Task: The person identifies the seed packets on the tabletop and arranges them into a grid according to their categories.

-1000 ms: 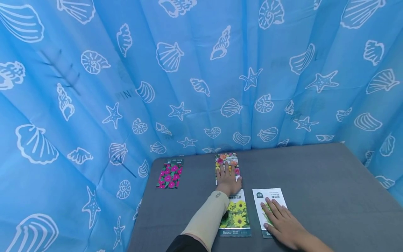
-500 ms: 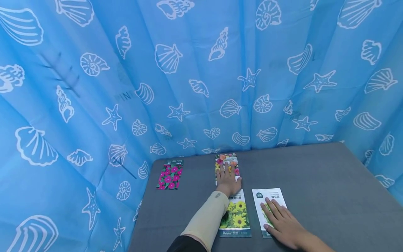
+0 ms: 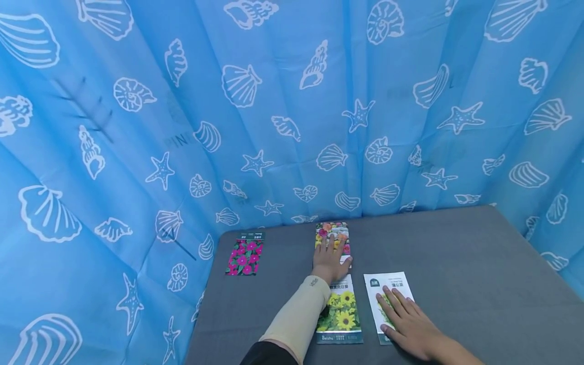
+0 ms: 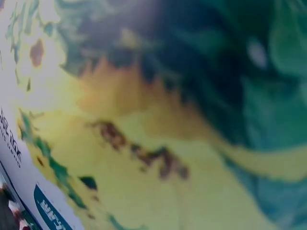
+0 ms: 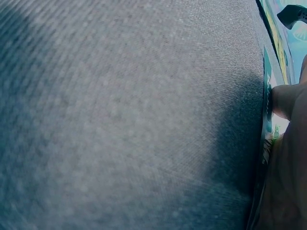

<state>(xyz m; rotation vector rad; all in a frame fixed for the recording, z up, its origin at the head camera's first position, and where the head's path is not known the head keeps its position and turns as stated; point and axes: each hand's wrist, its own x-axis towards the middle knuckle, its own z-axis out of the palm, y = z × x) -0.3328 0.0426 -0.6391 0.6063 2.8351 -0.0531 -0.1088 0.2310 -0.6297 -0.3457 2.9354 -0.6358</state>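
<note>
In the head view my left hand [image 3: 329, 259] rests with fingers stretched and spread on a seed packet with mixed colourful flowers [image 3: 344, 235] near the back edge. Below it, partly under my left wrist, lies a sunflower seed packet [image 3: 345, 306]; its yellow petals and dark leaves fill the left wrist view. My right hand [image 3: 412, 324] lies, fingers extended, on a white seed packet [image 3: 388, 281] and hides much of its picture. In the right wrist view the thumb [image 5: 288, 98] touches that packet's edge.
A pink-flower seed packet [image 3: 245, 257] lies at the far left of the grey cloth-covered table [image 3: 461, 263]. A blue curtain [image 3: 283, 101] with white shells and starfish hangs right behind the table's back edge.
My left hand has shifted slightly right, and the mixed-flower packet has moved with it. The right hand stays on the white packet. The head view drifts a little.
</note>
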